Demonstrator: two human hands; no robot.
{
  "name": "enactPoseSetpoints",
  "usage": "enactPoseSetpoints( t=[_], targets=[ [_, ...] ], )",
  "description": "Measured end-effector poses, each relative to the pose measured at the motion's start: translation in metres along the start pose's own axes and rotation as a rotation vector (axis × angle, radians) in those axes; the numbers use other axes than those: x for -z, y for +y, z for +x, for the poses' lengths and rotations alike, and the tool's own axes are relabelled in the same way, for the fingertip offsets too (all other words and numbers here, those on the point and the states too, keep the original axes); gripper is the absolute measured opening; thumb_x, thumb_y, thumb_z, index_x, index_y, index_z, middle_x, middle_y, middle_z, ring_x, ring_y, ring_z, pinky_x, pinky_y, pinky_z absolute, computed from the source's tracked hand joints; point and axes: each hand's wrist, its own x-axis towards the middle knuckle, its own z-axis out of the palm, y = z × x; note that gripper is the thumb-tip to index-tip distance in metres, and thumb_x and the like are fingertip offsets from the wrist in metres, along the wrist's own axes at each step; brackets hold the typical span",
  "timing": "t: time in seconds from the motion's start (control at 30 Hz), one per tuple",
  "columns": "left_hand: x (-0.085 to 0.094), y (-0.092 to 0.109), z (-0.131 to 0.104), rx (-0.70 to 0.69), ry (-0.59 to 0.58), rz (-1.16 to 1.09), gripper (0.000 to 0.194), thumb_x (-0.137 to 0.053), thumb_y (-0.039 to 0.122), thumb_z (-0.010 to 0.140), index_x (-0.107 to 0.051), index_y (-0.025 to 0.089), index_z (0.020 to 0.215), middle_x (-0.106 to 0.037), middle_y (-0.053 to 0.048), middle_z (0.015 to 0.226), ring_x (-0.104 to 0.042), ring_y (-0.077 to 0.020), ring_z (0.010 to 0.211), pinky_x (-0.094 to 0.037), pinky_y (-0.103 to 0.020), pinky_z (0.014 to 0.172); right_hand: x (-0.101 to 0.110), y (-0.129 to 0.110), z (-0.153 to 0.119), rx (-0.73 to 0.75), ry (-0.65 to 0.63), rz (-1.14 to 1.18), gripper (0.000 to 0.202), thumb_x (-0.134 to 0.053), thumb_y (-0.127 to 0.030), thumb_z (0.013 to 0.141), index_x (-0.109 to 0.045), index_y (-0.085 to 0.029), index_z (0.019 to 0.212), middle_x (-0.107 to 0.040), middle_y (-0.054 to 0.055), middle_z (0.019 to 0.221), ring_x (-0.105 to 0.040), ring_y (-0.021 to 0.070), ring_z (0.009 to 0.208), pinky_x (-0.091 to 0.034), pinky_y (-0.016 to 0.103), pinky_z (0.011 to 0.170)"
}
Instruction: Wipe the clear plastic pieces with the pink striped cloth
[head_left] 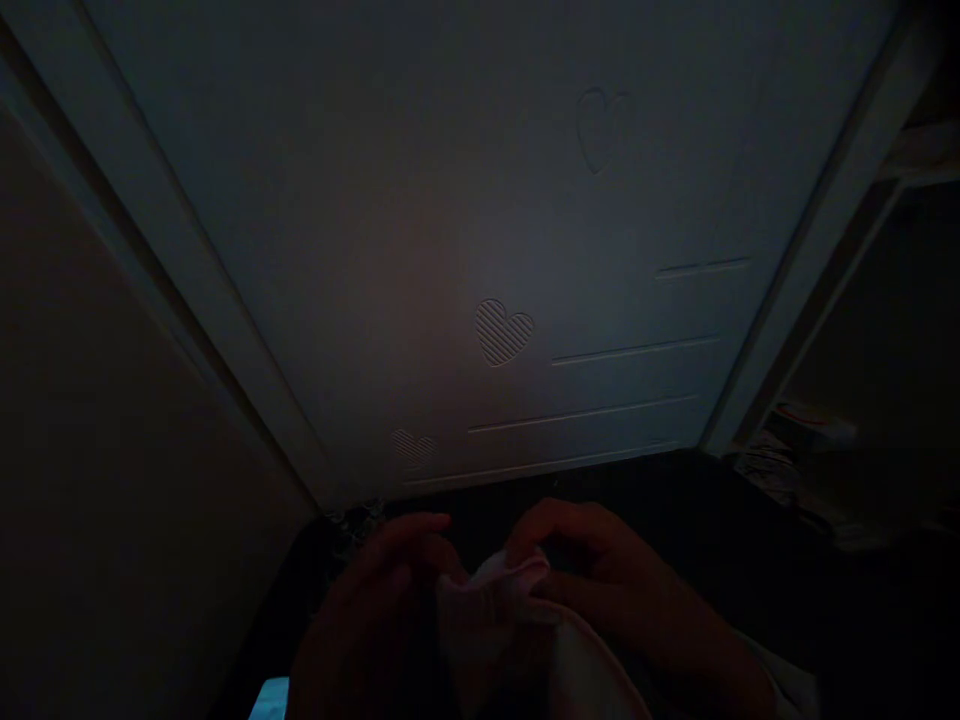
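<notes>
A light, pinkish cloth (495,610) hangs between my two hands at the bottom of the dim view. My right hand (600,570) has its fingers bent and pressed together on the cloth's upper edge. On the other side, my left hand (382,580) is at the cloth's left corner, its fingers curled towards it and one finger raised. The lower part of the cloth runs out of the frame, and its folds are hard to make out in the dark.
A pale panel (375,250) with heart shapes and grooved lines rises in front. A wall (112,400) stands at the left. Blurred items (795,450) lie at the right, and a lit bluish patch (270,698) shows at the bottom left.
</notes>
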Motion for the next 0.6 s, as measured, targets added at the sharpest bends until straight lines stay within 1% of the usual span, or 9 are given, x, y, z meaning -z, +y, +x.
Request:
enactPoseSetpoints(
  t=[0.03, 0.1, 0.13, 0.2, 0.27, 0.33, 0.43, 0.5, 0.6],
  targets=[
    [-0.0013, 0.0009, 0.0000, -0.024, -0.007, 0.040, 0.014, -0.071, 0.040, 0.076, -0.076, 0.029, 0.082, -0.071, 0.003, 0.071, -0.062, -0.0126, 0.068, -0.048, -0.016, 0.063, 0.0003, -0.0004, 0.0006, 0.010, -0.026, -0.030, 0.007, -0.065, -0.024, 0.081, -0.069, -0.018, 0.081, -0.069, 0.000, 0.077, -0.062, 0.0152, 0.073, -0.046, 0.024, 0.068],
    [-0.0030, 0.0011, 0.0001, -0.065, -0.008, 0.140, 0.020, -0.069, 0.042, 0.078, -0.075, 0.024, 0.072, -0.066, 0.002, 0.065, -0.057, -0.0114, 0.064, -0.045, -0.016, 0.060, 0.0006, -0.0012, 0.0019, 0.028, -0.086, -0.078, 0.007, -0.064, -0.021, 0.081, -0.069, -0.017, 0.082, -0.069, 0.001, 0.077, -0.062, 0.0150, 0.072, -0.046, 0.024, 0.067],
    [-0.0030, 0.0003, 0.0003, -0.059, -0.016, 0.172, 0.021, -0.070, 0.041, 0.077, -0.072, 0.022, 0.068, -0.064, 0.003, 0.063, -0.054, -0.0106, 0.061, -0.044, -0.016, 0.057, 0.0007, -0.0017, 0.0024, 0.033, -0.115, -0.099, 0.007, -0.063, -0.020, 0.082, -0.069, -0.017, 0.082, -0.070, 0.001, 0.078, -0.062, 0.0150, 0.073, -0.046, 0.024, 0.067],
    [-0.0012, -0.0023, 0.0006, -0.007, -0.047, 0.175, 0.016, -0.075, 0.036, 0.072, -0.069, 0.021, 0.069, -0.060, 0.005, 0.062, -0.051, -0.0091, 0.058, -0.041, -0.016, 0.053, 0.0005, -0.0026, 0.0029, 0.050, -0.155, -0.136, 0.009, -0.060, -0.017, 0.083, -0.069, -0.016, 0.084, -0.071, 0.002, 0.080, -0.063, 0.0148, 0.074, -0.047, 0.023, 0.068],
    [0.0017, -0.0044, 0.0008, 0.060, -0.092, 0.155, 0.015, -0.077, 0.031, 0.069, -0.067, 0.022, 0.075, -0.058, 0.006, 0.063, -0.049, -0.0081, 0.056, -0.039, -0.015, 0.052, 0.0002, -0.0030, 0.0033, 0.070, -0.181, -0.163, 0.010, -0.059, -0.015, 0.084, -0.069, -0.016, 0.084, -0.071, 0.002, 0.081, -0.064, 0.0144, 0.074, -0.046, 0.022, 0.067],
    [0.0036, -0.0046, 0.0007, 0.080, -0.124, 0.192, 0.014, -0.076, 0.029, 0.069, -0.066, 0.022, 0.077, -0.057, 0.007, 0.064, -0.048, -0.0078, 0.057, -0.038, -0.015, 0.052, -0.0002, -0.0028, 0.0039, 0.083, -0.183, -0.189, 0.011, -0.058, -0.014, 0.084, -0.069, -0.015, 0.085, -0.071, 0.003, 0.080, -0.064, 0.0138, 0.073, -0.046, 0.021, 0.066],
    [0.0026, -0.0017, 0.0011, 0.054, -0.136, 0.311, 0.010, -0.074, 0.027, 0.072, -0.067, 0.023, 0.078, -0.060, 0.006, 0.069, -0.052, -0.0096, 0.063, -0.041, -0.017, 0.057, -0.0003, -0.0018, 0.0044, 0.103, -0.151, -0.225, 0.011, -0.058, -0.011, 0.085, -0.069, -0.015, 0.085, -0.071, 0.002, 0.080, -0.063, 0.0129, 0.072, -0.045, 0.020, 0.065],
    [0.0001, 0.0005, 0.0019, 0.067, -0.165, 0.406, 0.008, -0.070, 0.030, 0.075, -0.069, 0.024, 0.081, -0.063, 0.005, 0.073, -0.055, -0.0113, 0.068, -0.042, -0.018, 0.061, 0.0002, -0.0014, 0.0041, 0.120, -0.130, -0.249, 0.010, -0.059, -0.011, 0.084, -0.068, -0.015, 0.085, -0.071, 0.002, 0.081, -0.063, 0.0127, 0.072, -0.045, 0.021, 0.066],
    [-0.0025, 0.0020, 0.0025, 0.099, -0.183, 0.512, 0.014, -0.066, 0.036, 0.079, -0.069, 0.023, 0.084, -0.065, 0.003, 0.075, -0.057, -0.0128, 0.069, -0.042, -0.020, 0.062, 0.0012, -0.0013, 0.0030, 0.134, -0.119, -0.300, 0.010, -0.059, -0.011, 0.085, -0.068, -0.014, 0.085, -0.070, 0.003, 0.080, -0.062, 0.0129, 0.071, -0.044, 0.021, 0.066]
  ],
)
